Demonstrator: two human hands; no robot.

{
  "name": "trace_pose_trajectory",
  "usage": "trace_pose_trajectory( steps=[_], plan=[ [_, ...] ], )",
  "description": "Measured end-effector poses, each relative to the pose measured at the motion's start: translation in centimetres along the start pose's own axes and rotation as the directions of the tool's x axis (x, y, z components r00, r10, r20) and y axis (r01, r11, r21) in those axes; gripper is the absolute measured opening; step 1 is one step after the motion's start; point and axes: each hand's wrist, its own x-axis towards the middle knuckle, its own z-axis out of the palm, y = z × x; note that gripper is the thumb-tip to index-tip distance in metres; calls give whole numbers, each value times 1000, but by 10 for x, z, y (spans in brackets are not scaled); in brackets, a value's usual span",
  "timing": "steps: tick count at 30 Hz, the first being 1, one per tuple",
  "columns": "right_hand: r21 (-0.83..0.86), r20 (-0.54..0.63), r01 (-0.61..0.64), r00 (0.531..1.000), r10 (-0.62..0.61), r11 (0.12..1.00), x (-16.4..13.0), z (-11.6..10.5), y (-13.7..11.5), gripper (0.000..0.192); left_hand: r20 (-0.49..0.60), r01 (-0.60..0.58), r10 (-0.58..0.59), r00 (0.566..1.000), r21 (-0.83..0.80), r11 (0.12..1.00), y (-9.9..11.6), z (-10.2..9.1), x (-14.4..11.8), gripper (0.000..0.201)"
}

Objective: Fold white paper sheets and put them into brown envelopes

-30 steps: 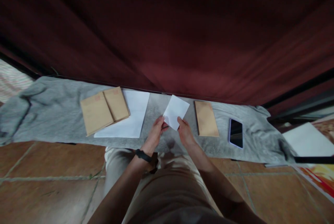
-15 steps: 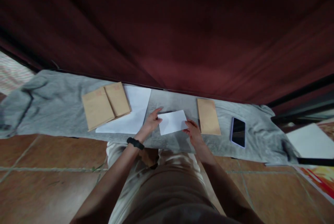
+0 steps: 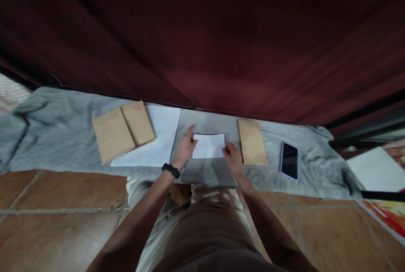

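Observation:
A small folded white paper [image 3: 209, 145] lies flat on the grey cloth [image 3: 63, 137] in front of me. My left hand [image 3: 184, 147], with a black band on the wrist, rests on the paper's left edge, fingers spread. My right hand [image 3: 232, 157] touches its lower right corner with the fingertips. Left of them lie two brown envelopes [image 3: 122, 130] on top of a white sheet [image 3: 161, 137]. One more brown envelope [image 3: 252, 142] lies just right of my right hand.
A dark phone [image 3: 289, 160] lies on the cloth further right. A dark red curtain [image 3: 202, 39] hangs behind the cloth. Brown floor tiles [image 3: 57, 213] lie near me, my legs below. White paper [image 3: 373, 170] and a coloured sheet sit at the far right.
The white paper was held up tilted in both hands; it has come down flat onto the cloth, and both hands now press at its edges.

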Motion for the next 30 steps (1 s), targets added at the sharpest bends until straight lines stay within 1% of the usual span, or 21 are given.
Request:
trace_pose_trajectory(
  steps=[2,4,6,7,9,11,13,15,18,20,22,24,26,28,30],
  plan=[
    [-168,27,19,1000,-14,986,0,-1,-3,22,-7,1,-1,1000,21,1000,0,2,3,74],
    [-340,40,58,998,-47,939,-3,-2,-5,27,-8,-7,8,1000,44,999,-1,3,4,73],
    [-443,9,118,992,-128,889,-7,-1,-7,31,-14,-38,39,999,62,997,-2,5,3,72],
    [-472,-9,164,982,-191,866,-9,1,-8,33,-22,-57,58,998,73,996,-4,6,2,71],
    [-475,-12,292,941,-338,830,-11,7,-12,36,-46,-87,91,995,99,991,-6,9,0,70],
    [-433,45,438,883,-467,788,-12,17,-16,40,-67,-107,115,991,119,987,-9,10,-1,68],
    [-412,122,534,835,-536,738,-11,29,-18,42,-77,-126,138,987,140,982,-10,11,-2,66],
    [-447,165,551,825,-540,705,-11,40,-16,45,-79,-140,157,984,182,973,-9,10,-3,65],
    [-515,176,536,830,-529,669,-13,50,-7,50,-93,-167,207,974,324,931,-3,11,-9,56],
    [-542,174,535,826,-537,648,-14,52,-1,52,-99,-195,255,962,409,892,5,17,-17,48],
    [-556,172,538,820,-546,634,-15,53,3,53,-72,-241,303,950,443,864,13,29,-29,45],
    [-559,187,552,811,-555,618,-15,53,7,54,-5,-304,342,940,451,839,19,43,-41,47],
    [-561,213,570,800,-561,601,-15,53,8,57,60,-332,348,936,486,809,21,55,-52,55],
    [-568,224,571,800,-556,593,-14,52,9,60,101,-338,339,935,540,771,19,61,-59,61],
    [-576,218,561,807,-550,595,-15,52,8,59,114,-327,324,939,583,743,14,62,-61,62]
  ],
)
